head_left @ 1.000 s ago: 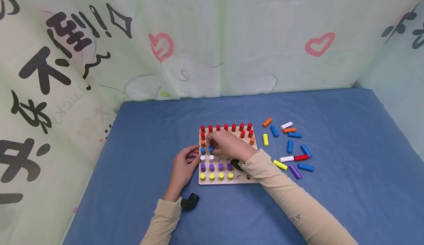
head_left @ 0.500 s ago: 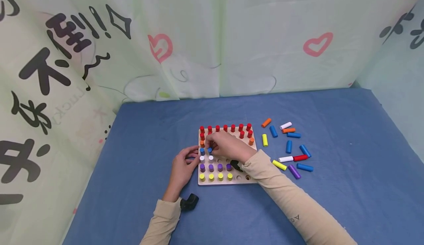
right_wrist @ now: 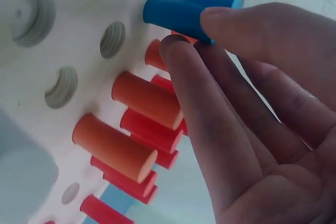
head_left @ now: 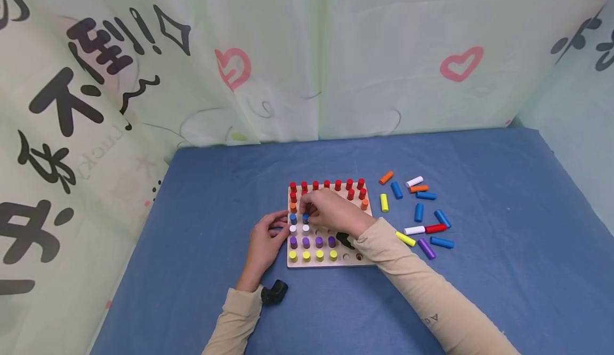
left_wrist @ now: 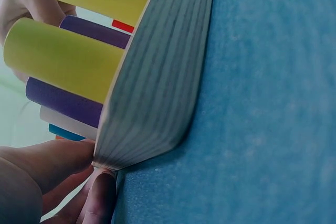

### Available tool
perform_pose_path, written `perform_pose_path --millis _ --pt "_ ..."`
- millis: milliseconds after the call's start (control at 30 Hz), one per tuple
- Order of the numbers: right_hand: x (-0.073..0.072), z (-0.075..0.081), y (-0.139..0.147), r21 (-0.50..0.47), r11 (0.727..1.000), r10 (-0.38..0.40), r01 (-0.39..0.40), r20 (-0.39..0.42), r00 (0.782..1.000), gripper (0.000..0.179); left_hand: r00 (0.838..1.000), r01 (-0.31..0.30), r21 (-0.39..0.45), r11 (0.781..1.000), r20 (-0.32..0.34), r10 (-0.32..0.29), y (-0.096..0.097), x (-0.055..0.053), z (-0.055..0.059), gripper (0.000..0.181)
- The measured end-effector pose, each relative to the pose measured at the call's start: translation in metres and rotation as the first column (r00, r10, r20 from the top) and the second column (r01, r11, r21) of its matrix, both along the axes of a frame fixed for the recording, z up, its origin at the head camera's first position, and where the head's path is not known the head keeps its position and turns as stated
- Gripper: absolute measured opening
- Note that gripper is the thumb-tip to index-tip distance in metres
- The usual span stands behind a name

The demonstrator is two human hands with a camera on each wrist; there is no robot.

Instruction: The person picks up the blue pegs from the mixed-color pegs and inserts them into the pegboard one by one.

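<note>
A wooden pegboard [head_left: 312,263] lies on the blue table, with upright pegs in rows of red, orange, blue, white, purple and yellow. My right hand [head_left: 336,211] reaches across it and pinches a blue peg [right_wrist: 176,15] between thumb and fingertips. That peg stands in its hole beside another blue peg [head_left: 293,218]. At the board's left edge, my left hand [head_left: 267,240] rests with relaxed fingers, the thumb [left_wrist: 63,162] touching the edge near the corner. Two orange pegs [right_wrist: 116,148] and several bare holes show close to the right hand in the right wrist view.
Right of the board lie several loose pegs, among them a yellow peg [head_left: 384,202], a purple peg [head_left: 426,248], a red peg [head_left: 435,228] and a white peg [head_left: 414,230]. A printed curtain [head_left: 360,78] hangs behind the table.
The right hand keeps its pinch on the blue peg, which stays in the same place. Left hand and loose pegs show no visible movement; the head view shifts only slightly.
</note>
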State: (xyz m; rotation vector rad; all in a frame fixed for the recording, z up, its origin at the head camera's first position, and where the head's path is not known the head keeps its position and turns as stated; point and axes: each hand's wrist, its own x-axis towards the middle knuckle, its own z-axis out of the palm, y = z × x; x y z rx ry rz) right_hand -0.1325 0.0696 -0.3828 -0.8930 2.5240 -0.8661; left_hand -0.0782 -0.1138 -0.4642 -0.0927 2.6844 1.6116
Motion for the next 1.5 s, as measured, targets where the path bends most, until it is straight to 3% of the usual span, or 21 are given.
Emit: perform_pose_path --millis 400,767,1033,1500 --pt "0.003 0.008 0.013 -0.001 0.999 -0.046 0.046 0.001 0.999 0.015 1.000 -0.009 0.011 1.000 0.027 0.009 0.001 -0.001 0.003 0.034" --pt "0.006 0.010 0.026 -0.026 0.995 -0.099 0.098 -0.015 0.995 0.012 0.993 -0.054 0.048 0.997 0.103 0.049 0.002 0.001 0.006 0.034" --pt "0.005 0.014 0.038 -0.006 0.991 -0.131 0.131 -0.013 0.991 0.013 0.986 -0.046 0.106 0.993 0.167 0.027 -0.002 0.000 0.009 0.038" --pt "-0.002 0.015 0.065 -0.031 0.987 -0.160 0.159 -0.070 0.985 0.018 0.984 -0.035 0.131 0.991 0.176 0.011 -0.004 -0.002 0.006 0.038"
